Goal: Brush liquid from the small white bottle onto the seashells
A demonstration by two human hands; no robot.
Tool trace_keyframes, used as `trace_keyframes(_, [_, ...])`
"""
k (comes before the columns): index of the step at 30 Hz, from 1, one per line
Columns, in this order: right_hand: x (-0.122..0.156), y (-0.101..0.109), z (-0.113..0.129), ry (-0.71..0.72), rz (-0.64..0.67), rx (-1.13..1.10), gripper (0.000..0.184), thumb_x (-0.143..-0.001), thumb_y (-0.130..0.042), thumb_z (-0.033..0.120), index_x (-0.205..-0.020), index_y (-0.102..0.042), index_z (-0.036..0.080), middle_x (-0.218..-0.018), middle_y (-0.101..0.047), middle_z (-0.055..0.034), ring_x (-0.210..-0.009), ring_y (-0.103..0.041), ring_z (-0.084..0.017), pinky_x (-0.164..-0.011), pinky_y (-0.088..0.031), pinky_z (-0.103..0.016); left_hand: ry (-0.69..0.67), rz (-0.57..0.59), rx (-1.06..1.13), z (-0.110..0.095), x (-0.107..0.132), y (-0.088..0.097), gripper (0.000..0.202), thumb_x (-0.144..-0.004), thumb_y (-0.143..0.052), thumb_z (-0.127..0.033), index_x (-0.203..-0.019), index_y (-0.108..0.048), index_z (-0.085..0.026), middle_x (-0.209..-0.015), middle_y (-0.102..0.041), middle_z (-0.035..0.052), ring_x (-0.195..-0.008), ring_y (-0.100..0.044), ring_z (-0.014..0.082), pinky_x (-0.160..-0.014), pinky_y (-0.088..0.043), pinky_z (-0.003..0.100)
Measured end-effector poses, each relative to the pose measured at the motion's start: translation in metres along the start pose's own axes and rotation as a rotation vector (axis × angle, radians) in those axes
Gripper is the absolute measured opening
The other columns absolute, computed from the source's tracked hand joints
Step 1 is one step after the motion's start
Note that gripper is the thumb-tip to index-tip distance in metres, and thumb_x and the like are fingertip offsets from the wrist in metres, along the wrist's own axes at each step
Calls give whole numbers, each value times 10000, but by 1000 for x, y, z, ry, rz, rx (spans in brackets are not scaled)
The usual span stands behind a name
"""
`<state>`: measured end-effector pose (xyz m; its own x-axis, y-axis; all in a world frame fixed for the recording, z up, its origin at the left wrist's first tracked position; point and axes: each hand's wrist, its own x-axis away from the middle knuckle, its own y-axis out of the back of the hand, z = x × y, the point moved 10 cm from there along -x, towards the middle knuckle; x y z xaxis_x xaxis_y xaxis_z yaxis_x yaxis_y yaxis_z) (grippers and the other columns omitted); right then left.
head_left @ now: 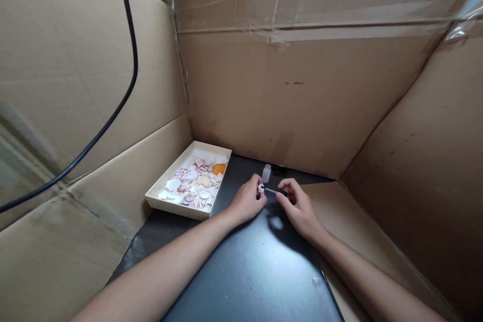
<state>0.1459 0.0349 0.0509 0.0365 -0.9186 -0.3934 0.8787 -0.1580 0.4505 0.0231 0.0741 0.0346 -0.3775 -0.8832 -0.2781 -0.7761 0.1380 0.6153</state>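
Observation:
My left hand [247, 201] is closed in a pinch on a small white shell [260, 188] above the black tabletop [245, 266]. My right hand [298, 206] is closed round a thin dark-handled brush [273, 191] whose tip touches the shell. A small clear bottle [266, 173] stands upright just behind the two hands. To the left sits a cream tray [177, 206] holding several white, pink-striped and orange shells [196, 181].
Cardboard walls [302, 100] enclose the work area on the left, back and right. A black cable [128, 50] hangs across the left wall. A cardboard flap [347, 231] lies right of the black surface.

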Motion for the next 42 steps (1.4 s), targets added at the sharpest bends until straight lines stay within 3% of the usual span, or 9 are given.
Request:
trace_keyframes(3, [0,-6,0,4,55,16,174,-831,-536,318,-958,-485,210,-628,-425,54,-557,-408,-120,-524,-327,-232,-4,4,-5,-1,0,0,209,-750,-510,-134,-936,-444,-203,-719,-495,-36,-639,-485,115,-592,-330,218])
trace_keyframes(6, [0,-1,-1,-9,2,69,143,-809,-551,294,-891,-465,213,-612,-388,61,-542,-370,-113,-517,-311,-231,0,10,6,-1,0,-1,206,-756,-514,-141,-941,-446,-201,-722,-502,-34,-644,-493,116,-592,-334,218])
trace_keyframes(12, [0,-4,2,21,34,12,165,-854,-531,353,-916,-475,210,-686,-482,25,-593,-439,-125,-546,-358,-239,4,14,-4,-1,0,0,197,-762,-523,-147,-938,-456,-205,-705,-491,-37,-641,-486,118,-594,-326,220])
trace_keyframes(18, [0,8,1,13,-83,49,162,-859,-524,353,-926,-490,210,-679,-457,30,-595,-438,-129,-549,-356,-241,-4,23,-21,-2,0,-1,199,-742,-501,-105,-914,-466,-200,-712,-500,-30,-641,-473,118,-605,-322,220])
trace_keyframes(23, [1,-3,7,59,15,43,169,-856,-540,347,-942,-498,208,-684,-470,27,-592,-446,-128,-555,-358,-243,-12,3,-48,-4,0,1,205,-739,-472,-88,-911,-475,-199,-749,-513,-15,-665,-474,125,-614,-327,223])
trace_keyframes(27, [1,3,6,47,-42,86,139,-843,-543,326,-896,-485,212,-671,-461,32,-584,-424,-126,-543,-349,-239,7,12,-54,-3,0,1,211,-740,-483,-89,-920,-485,-198,-710,-490,-25,-640,-461,123,-607,-322,222])
trace_keyframes(32, [0,-2,7,52,3,57,166,-855,-539,350,-933,-495,210,-664,-465,30,-584,-448,-129,-543,-360,-240,10,21,-43,-3,0,0,213,-744,-486,-90,-929,-489,-196,-685,-474,-32,-617,-451,120,-595,-314,221])
trace_keyframes(37, [1,5,3,27,-67,31,164,-860,-533,354,-931,-483,214,-668,-446,36,-574,-422,-126,-532,-347,-239,13,24,-46,-3,0,-1,215,-745,-493,-98,-937,-488,-194,-691,-489,-29,-615,-456,120,-594,-313,223])
trace_keyframes(42, [-1,2,3,30,-29,52,163,-845,-551,343,-916,-483,214,-656,-437,39,-579,-430,-131,-546,-343,-244,14,26,-42,-4,1,0,186,-754,-505,-122,-923,-475,-194,-683,-472,-34,-617,-456,117,-581,-300,222])
